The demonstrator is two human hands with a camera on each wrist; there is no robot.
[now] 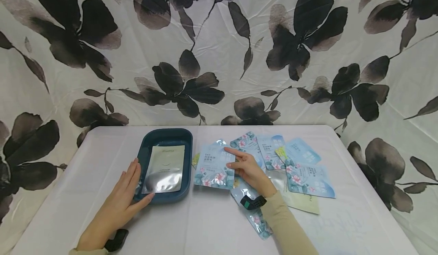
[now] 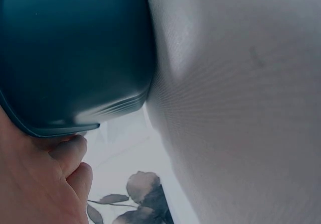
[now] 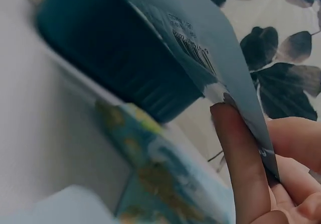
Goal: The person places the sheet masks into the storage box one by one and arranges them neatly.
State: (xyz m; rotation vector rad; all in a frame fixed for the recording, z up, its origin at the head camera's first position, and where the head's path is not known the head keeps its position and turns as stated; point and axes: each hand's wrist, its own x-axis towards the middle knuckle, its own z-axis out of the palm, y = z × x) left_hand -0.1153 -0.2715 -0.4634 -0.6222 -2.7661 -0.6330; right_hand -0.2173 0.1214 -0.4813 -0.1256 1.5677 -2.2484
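The left hand [image 1: 118, 205] lies nearest, at 7 o'clock on the desk [image 1: 205, 224], fingers straight and thumb out, pressing the near left rim of the tray [image 1: 155, 137]; its grip is released, flat against the wall. A silver sachet [image 1: 165, 168] lies flat in the tray. At 3 o'clock of the tray the right hand [image 1: 248, 169] pinches a blue flowered sachet [image 1: 215, 167] by its right edge, lifted and tilted just beside the tray. More sachets [image 1: 301, 171] lie overlapping on the desk at 3 o'clock of that hand. A flowered cloth [image 1: 219, 49] hangs behind.
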